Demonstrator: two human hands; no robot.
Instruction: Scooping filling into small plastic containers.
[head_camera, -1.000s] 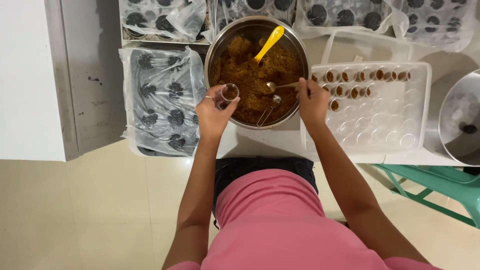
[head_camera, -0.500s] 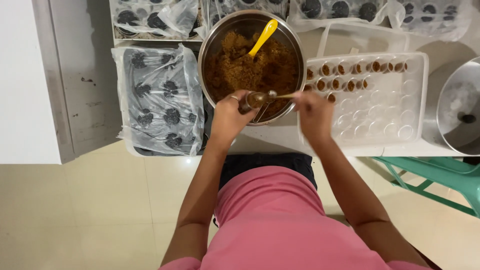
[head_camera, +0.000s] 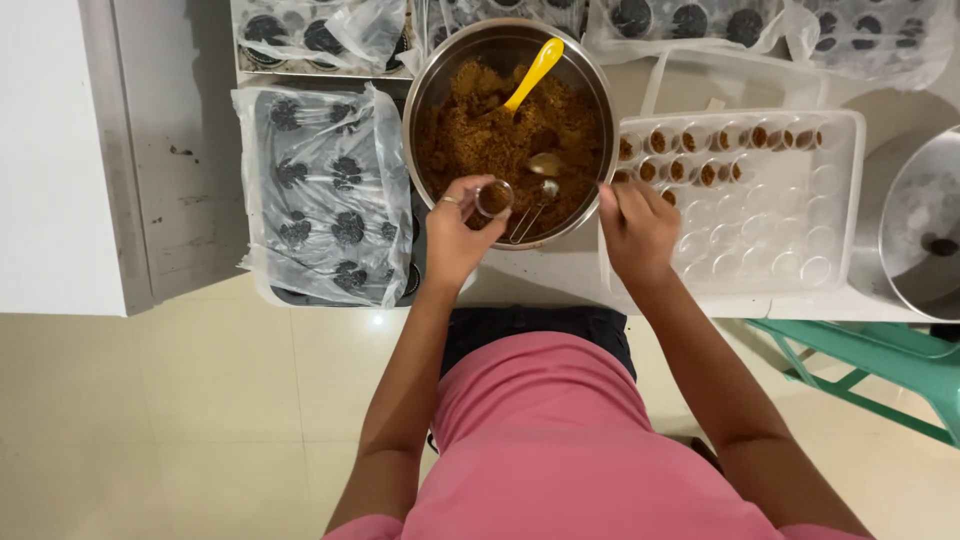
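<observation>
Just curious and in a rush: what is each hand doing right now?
Left hand: closed on a small clear cup over the metal bowl.
Right hand: closed on a spoon that reaches into the brown mixture.

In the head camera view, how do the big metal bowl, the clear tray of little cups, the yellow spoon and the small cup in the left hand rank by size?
1 and 2. Clear tray and metal bowl: they look about alike, so no firm ranking.
3. Yellow spoon, partly buried in the brown filling.
4. Small cup, held by the left hand over the bowl.
</observation>
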